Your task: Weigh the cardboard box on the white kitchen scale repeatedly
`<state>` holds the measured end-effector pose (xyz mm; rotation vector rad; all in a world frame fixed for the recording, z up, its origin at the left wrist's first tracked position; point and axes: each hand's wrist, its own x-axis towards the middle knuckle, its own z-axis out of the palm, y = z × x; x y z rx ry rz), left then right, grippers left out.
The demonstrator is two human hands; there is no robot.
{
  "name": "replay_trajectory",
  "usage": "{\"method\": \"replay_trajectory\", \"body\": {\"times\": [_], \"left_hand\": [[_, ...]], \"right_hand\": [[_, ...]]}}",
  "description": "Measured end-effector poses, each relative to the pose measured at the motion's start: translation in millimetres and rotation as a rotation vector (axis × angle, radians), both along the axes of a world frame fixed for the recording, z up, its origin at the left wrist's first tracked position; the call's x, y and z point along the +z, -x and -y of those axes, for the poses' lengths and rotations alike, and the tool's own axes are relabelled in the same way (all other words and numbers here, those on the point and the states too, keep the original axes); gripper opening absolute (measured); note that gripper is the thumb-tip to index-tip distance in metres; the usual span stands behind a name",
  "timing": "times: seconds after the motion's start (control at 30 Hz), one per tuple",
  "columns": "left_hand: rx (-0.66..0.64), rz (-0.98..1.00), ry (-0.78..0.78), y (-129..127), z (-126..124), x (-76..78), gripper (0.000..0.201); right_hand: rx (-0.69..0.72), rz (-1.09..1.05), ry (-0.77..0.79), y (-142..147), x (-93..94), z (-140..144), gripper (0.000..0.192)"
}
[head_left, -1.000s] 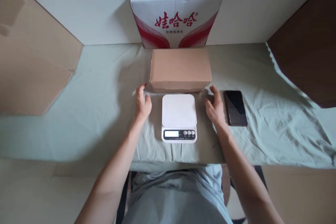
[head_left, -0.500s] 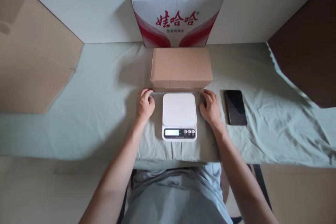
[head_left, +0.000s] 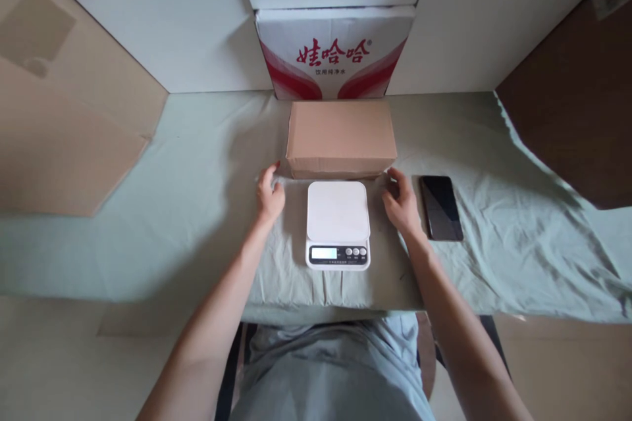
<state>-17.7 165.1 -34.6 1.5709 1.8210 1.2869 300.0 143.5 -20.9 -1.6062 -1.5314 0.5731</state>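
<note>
Pale green cloth covers the counter, walled by white and brown cardboard. Both hands rest loosely open and hold nothing: left hand and right hand flank the white scale, fingertips near the brown box just beyond them. Nothing sits on the scale; the box is not yet lifted. A phone lies just outside the right hand.

The scale is white with a dark strip around its pale display. The cardboard box at the table's back edge is plain brown. Behind it a white carton bears red characters and red swooshes. The phone is glossy black. The table cloth is pale green, unpatterned.
</note>
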Motion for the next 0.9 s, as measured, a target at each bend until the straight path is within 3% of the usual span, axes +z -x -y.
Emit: {"method": "replay_trajectory", "body": {"times": [0.13,0.27,0.4,0.53,0.73,0.9], "left_hand": [[-0.088,0.166,0.034,-2.9,-24.9,3.4,0.067],[-0.169,0.266,0.095,-21.6,-35.8,25.0,0.053],[-0.167,0.260,-0.054,-29.4,-9.2,62.7,0.042],[-0.134,0.226,-0.091,-25.8,43.6,84.6,0.045],[-0.086,0.209,0.007,-21.4,107.7,68.0,0.055],[-0.088,0.233,0.065,-20.9,126.6,52.2,0.061]], "right_hand": [[0.123,-0.255,-0.011,2.3,1.0,-29.8,0.071],[0.231,-0.333,-0.021,13.4,9.4,-52.0,0.054],[0.208,-0.364,-0.130,16.0,32.1,-35.3,0.046],[0.169,-0.359,-0.145,13.9,48.4,16.4,0.044],[0.152,-0.339,-0.036,16.8,26.7,89.6,0.047],[0.153,-0.235,-0.019,15.0,12.5,108.6,0.053]]}}
